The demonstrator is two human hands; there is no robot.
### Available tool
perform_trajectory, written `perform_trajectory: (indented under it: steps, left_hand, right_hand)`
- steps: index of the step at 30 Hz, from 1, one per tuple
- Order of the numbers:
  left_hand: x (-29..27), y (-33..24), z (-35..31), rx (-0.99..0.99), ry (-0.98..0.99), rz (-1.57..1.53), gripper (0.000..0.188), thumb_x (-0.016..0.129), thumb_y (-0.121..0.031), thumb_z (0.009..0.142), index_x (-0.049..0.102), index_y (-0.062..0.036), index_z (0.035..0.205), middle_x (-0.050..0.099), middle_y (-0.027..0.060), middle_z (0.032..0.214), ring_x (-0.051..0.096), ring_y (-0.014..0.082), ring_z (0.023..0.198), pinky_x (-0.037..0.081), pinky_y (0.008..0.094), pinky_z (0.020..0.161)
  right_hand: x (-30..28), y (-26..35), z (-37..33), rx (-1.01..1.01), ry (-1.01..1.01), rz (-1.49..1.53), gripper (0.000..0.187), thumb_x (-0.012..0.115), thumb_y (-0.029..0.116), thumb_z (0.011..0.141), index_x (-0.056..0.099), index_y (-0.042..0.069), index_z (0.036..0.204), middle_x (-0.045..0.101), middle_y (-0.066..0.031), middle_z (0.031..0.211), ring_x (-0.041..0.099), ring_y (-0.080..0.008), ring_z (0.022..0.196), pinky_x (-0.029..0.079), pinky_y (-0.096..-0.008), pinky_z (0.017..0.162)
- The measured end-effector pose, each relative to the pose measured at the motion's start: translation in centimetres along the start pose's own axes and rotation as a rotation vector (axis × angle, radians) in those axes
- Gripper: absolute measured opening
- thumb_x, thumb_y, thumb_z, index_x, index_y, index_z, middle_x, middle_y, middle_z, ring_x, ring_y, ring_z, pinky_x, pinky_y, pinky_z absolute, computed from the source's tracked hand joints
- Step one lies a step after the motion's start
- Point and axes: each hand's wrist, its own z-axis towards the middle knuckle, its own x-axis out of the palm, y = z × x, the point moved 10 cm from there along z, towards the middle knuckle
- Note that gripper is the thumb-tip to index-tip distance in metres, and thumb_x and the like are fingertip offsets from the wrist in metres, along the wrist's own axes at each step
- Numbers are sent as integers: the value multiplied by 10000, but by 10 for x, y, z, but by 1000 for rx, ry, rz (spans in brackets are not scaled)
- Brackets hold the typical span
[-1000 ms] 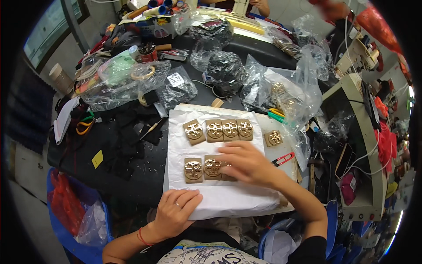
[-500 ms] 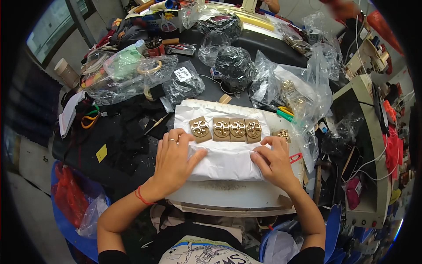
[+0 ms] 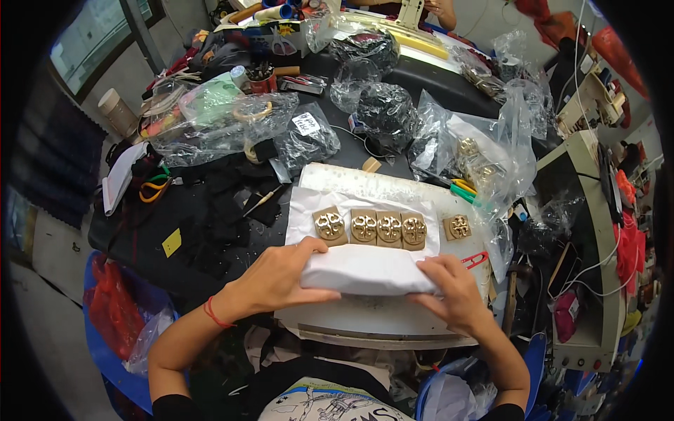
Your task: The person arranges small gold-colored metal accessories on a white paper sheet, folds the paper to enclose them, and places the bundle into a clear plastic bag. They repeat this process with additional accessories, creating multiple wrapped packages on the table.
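Note:
A white sheet of thin paper point(image 3: 300, 214) lies on a pale board in front of me, its near part folded into a thick bundle point(image 3: 368, 272). My left hand point(image 3: 277, 277) pinches the bundle's left end, fingers on top and thumb along the near edge. The right end is gripped by my right hand point(image 3: 453, 289) in the same way. Just beyond the fold, several gold round openwork emblems point(image 3: 364, 226) on tan square backings sit in a row on the paper. The leftmost emblem point(image 3: 328, 224) is tilted and set apart. Another gold emblem point(image 3: 458, 227) rests on the board, right of the paper.
The pale board point(image 3: 351, 181) lies on a black table. A red clip-shaped tool point(image 3: 475, 260) is beside my right hand. Plastic bags point(image 3: 309, 137) crowd the far side. Orange-handled scissors point(image 3: 154, 189) and a yellow piece point(image 3: 171, 242) lie left. A blue bin point(image 3: 98, 337) stands lower left.
The near part of the paper has become a thicker, raised bundle. My left thumb has moved down to its near edge, and my right hand has closed around the other end. The view has shifted slightly.

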Motion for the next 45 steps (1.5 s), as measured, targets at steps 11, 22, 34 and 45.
perform_trajectory:
  steps: [11, 22, 34, 45]
  left_hand:
    - [-25, 96, 66, -465, -45, 142, 872, 662, -721, 705, 599, 89, 1024, 635, 294, 1025, 638, 386, 986, 506, 420, 830]
    - [24, 83, 66, -312, 584, -221, 801, 821, -583, 645, 525, 26, 1075, 603, 150, 982, 588, 239, 899, 475, 345, 768]
    - [15, -1, 28, 11, 305, -206, 703, 760, -202, 729, 445, -63, 1341, 527, 177, 1171, 541, 335, 1105, 435, 381, 933]
    - [16, -10, 18, 124, 215, -236, 545, 713, -138, 745, 498, -85, 1243, 580, 127, 1175, 556, 325, 1073, 430, 413, 937]
  right_hand:
    - [21, -80, 107, 144, 121, 217, 388, 652, 386, 863, 646, 15, 975, 624, -143, 897, 560, -276, 768, 444, -382, 758]
    - [47, -54, 105, 176, 606, 229, 798, 807, 561, 639, 610, -19, 1151, 649, -191, 1051, 616, -292, 1001, 466, -350, 879]
    - [1, 17, 72, -75, 168, 27, 773, 850, 424, 617, 525, 53, 1212, 511, -166, 1098, 503, -366, 1044, 428, -422, 906]
    - [25, 26, 56, -80, 356, -64, 701, 812, 367, 664, 527, 92, 1242, 613, -146, 1114, 600, -351, 978, 483, -412, 790]
